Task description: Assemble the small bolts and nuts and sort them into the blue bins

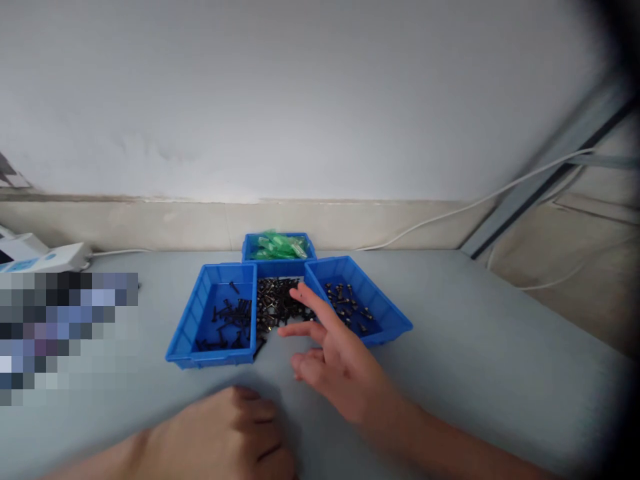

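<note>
Table (475,333), three blue trays (186,320), two hands (335,353), maybe screws (275,303)

blue trays (190,327), black screws (277,303), green pieces (280,245)

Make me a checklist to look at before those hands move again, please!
1. Right hand open, fingers spread, nothing in it: ok.
2. Its fingertips touching the screw pile: cannot tell.
3. Left hand curled on the table, anything inside it: cannot tell.
4. Left tray sitting flat, black screws inside: ok.
5. Right tray sitting flat, a few screws inside: ok.
</note>
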A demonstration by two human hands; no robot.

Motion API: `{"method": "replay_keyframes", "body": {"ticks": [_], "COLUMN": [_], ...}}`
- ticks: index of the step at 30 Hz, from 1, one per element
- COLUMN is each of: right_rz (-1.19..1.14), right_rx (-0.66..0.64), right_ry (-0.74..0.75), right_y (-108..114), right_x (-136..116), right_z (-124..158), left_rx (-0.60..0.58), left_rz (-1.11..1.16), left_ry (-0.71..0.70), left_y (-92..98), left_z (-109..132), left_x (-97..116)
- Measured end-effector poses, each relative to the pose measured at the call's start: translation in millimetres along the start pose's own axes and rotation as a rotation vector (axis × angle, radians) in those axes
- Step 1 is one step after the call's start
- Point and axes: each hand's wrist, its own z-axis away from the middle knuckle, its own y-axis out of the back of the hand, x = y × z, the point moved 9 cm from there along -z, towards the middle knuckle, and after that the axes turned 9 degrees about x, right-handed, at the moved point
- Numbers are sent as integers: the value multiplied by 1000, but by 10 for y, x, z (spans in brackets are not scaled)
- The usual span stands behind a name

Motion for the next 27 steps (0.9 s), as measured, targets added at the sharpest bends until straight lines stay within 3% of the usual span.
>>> {"method": "replay_keyframes", "body": {"ticks": [5,9,14,16,20,27], "right_rz": [-185,-150,-33,126,465,869], "right_rx": [150,154,51,-15,-268,-441], "right_ry": [-25,-28,48,189,482,574], "right_y": [141,149,30,-26,-247,-411], "right_x": [27,17,-39,-150,-293,-106], "right_z": [-59,-83,-15,44,198,202], "left_rx": [10,28,-3,19,80,38], "left_rz": [1,-8,-4,-13,-28,-36], "left_ry": [-27,-36,-26,-17,-7,-8], "left_y": [19,51,-2,-12,8,3], "left_z": [-7,-26,-22,-17,-2,6], "left_x": [28,29,23,17,16,9]}}
